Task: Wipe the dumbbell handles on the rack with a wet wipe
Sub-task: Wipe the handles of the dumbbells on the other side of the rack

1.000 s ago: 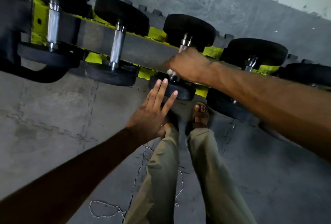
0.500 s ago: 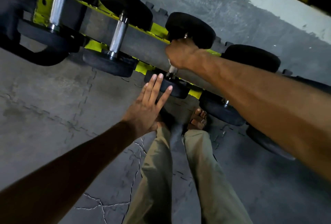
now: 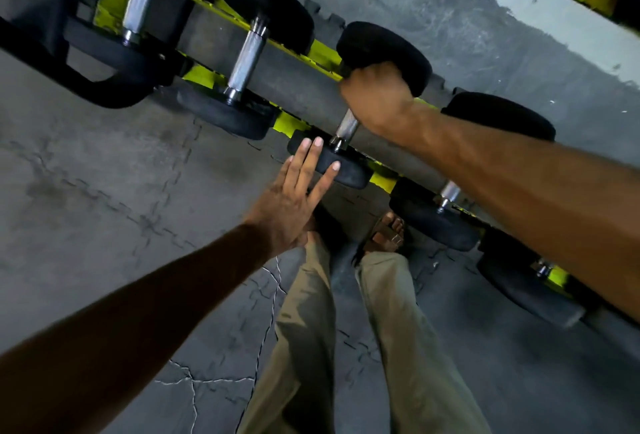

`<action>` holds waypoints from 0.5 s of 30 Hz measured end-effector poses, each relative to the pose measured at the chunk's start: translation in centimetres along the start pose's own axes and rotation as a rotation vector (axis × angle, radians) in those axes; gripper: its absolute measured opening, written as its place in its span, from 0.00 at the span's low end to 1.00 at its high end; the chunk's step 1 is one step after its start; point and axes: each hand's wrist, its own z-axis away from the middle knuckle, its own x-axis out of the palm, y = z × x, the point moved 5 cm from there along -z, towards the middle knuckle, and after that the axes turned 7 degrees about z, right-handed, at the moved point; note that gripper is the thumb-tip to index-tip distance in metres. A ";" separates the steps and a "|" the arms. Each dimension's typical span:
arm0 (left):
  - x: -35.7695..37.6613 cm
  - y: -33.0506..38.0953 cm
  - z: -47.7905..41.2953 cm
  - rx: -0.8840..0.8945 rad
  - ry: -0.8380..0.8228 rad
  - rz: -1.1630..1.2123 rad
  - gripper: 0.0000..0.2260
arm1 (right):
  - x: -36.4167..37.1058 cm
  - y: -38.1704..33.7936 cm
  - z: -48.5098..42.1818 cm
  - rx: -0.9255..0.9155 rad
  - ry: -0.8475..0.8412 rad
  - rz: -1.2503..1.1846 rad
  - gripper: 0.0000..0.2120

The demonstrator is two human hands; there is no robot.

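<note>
Several black dumbbells with steel handles lie across a yellow and grey rack (image 3: 298,87). My right hand (image 3: 375,101) grips the upper part of the middle dumbbell's handle (image 3: 347,128), close to its far black head (image 3: 388,52). The wet wipe is hidden inside that grip; I cannot see it. My left hand (image 3: 294,198) has straight fingers that press on the near black head (image 3: 343,170) of the same dumbbell. A bare steel handle (image 3: 246,59) of the neighbouring dumbbell shows to the left.
Another dumbbell handle (image 3: 140,0) lies at the far left, and more dumbbells (image 3: 446,191) run to the right under my forearm. My legs in khaki trousers (image 3: 346,347) and a sandalled foot (image 3: 384,232) stand on grey interlocking floor mats (image 3: 104,191).
My right hand has slid up the handle from its lower end toward the far head. The left hand stays flat against the near head. The view has tilted and shifted.
</note>
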 end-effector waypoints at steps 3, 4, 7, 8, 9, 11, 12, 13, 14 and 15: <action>-0.1 0.4 0.2 0.019 -0.013 0.040 0.64 | 0.0 -1.6 2.4 -0.049 0.043 0.043 0.03; -0.1 0.4 0.1 0.021 -0.007 0.037 0.63 | 0.4 -2.3 2.4 -0.128 -0.018 0.016 0.07; -0.4 0.1 0.1 -0.004 -0.012 0.082 0.59 | -0.4 -2.0 1.3 -0.180 -0.006 -0.004 0.09; -0.5 0.2 0.0 -0.001 -0.007 0.082 0.55 | -0.5 -1.2 1.1 -0.111 0.026 -0.048 0.09; -0.4 0.3 0.0 0.006 -0.008 0.091 0.52 | -0.3 -0.5 1.1 -0.045 0.022 -0.089 0.09; -0.2 0.4 0.0 0.008 -0.010 0.101 0.48 | 0.1 -1.6 1.4 -0.078 -0.030 -0.143 0.10; -0.1 0.4 -0.1 0.003 -0.009 0.102 0.48 | 0.0 -2.7 1.7 -0.154 -0.056 -0.166 0.10; 0.0 0.4 -0.1 0.000 -0.003 0.107 0.48 | -0.2 -3.7 1.9 -0.219 -0.070 -0.192 0.10; 0.1 0.4 -0.2 0.005 0.001 0.098 0.48 | -0.3 -4.2 1.9 -0.252 -0.073 -0.209 0.11; 0.2 0.4 -0.3 0.014 0.001 0.104 0.48 | -0.6 -4.1 1.9 -0.260 -0.051 -0.200 0.11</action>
